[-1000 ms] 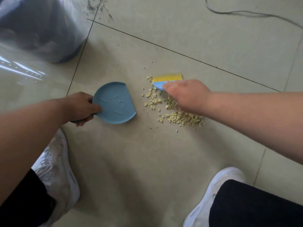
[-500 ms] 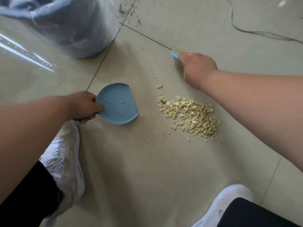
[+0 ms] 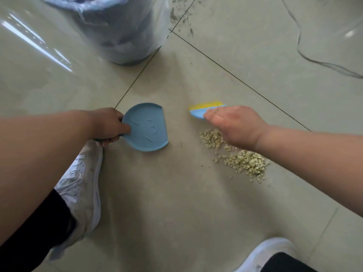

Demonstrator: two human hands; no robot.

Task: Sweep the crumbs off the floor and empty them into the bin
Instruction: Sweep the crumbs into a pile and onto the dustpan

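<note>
My left hand (image 3: 110, 124) grips the handle of a small blue dustpan (image 3: 147, 127) that lies on the tiled floor, its straight lip facing right. My right hand (image 3: 233, 126) holds a small blue brush (image 3: 198, 113) with yellow bristles, just beyond the near-left end of the crumbs. A heap of pale yellow crumbs (image 3: 243, 161) lies on the floor to the right of the dustpan, partly hidden under my right wrist. A bare gap of floor separates crumbs and dustpan. The bin (image 3: 121, 32), lined with a clear plastic bag, stands at the top, beyond the dustpan.
My white shoes sit at the lower left (image 3: 82, 185) and at the bottom right (image 3: 269, 254). A thin dark cable (image 3: 306, 55) runs across the floor at the top right. Dark specks of dirt (image 3: 180, 16) lie beside the bin.
My right hand has come back from the far side of the tile line towards the crumbs, and the brush's yellow bristles now show. The dustpan stays in place; the view has shifted.
</note>
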